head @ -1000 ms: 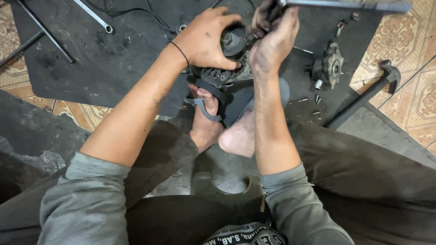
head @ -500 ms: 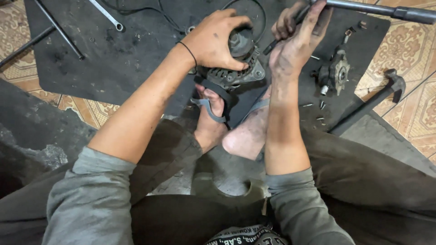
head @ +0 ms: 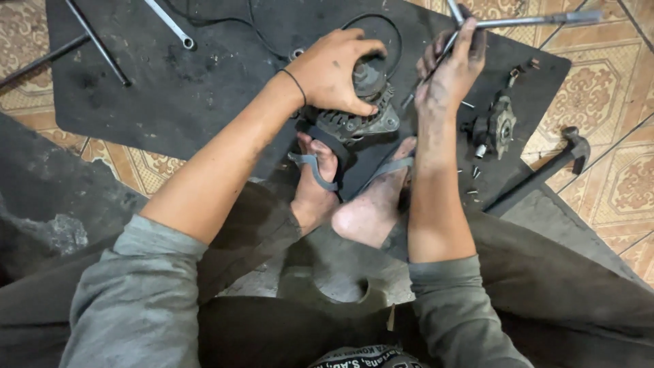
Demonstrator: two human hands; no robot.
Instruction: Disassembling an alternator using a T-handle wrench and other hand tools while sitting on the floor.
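My left hand (head: pixel 338 69) grips the top of a grimy metal alternator (head: pixel 361 116) that stands on a black rubber mat (head: pixel 204 88), braced between my two sandalled feet (head: pixel 340 191). My right hand (head: pixel 449 68), dirty with grease, is closed around a cross-shaped metal wrench (head: pixel 518 22); one arm of the wrench slants down to the alternator's right side.
A smaller metal housing part (head: pixel 496 128) and several loose screws (head: pixel 473 174) lie on the mat to the right. A hammer (head: pixel 545 170) rests at the mat's right edge. A spanner (head: pixel 170 24) and thin rods (head: pixel 95 41) lie far left. Patterned floor tiles surround the mat.
The view has shifted so the alternator and both hands sit lower in the picture. My right hand has slid along the cross wrench; my left hand stays on the alternator.
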